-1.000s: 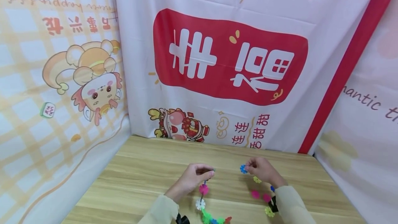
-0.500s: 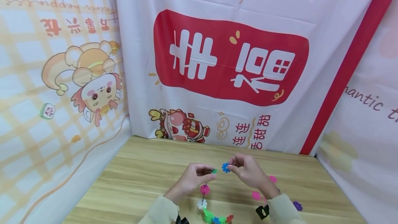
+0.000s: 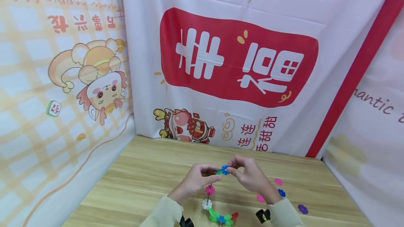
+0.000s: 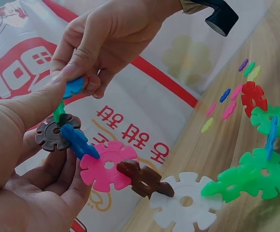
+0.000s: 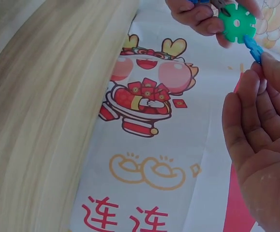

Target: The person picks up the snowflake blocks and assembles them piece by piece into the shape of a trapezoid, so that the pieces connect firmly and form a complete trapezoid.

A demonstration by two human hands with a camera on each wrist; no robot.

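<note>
While both hands work raised over the tabletop (image 3: 142, 174), I read the step as a joining one. The left hand (image 3: 195, 181) pinches the green disc (image 5: 232, 33) between thumb and fingertip, its other fingers loosely bent near the grey-brown disc (image 4: 45, 136). The right hand (image 3: 252, 177) pinches the blue disc (image 3: 224, 170) the same way, spare fingers loosely bent. Rims meet; from my feed I can't tell whether the notches have engaged.

My advice for doing it well: cross the two faces squarely, line notch to notch, push straight along the slot. Pinching near the joint should stop the green disc swivelling; a twist could loosen links below.

Chain (image 4: 142, 180) location: hung from the left-hand pinch. Long axis runs down and back toward the person through the pink disc (image 4: 94, 170) and white disc (image 4: 169, 200), then hooks to the person's right. Free end, the red disc (image 4: 252, 99), points right and slightly away. Can't tell if the bend touches wood.

Out to the right, loose: a dark blue disc (image 3: 282, 193) and a purple disc (image 3: 303, 209). Farthest, behind the table, I log the printed cloth (image 3: 145, 80) hanging.
</note>
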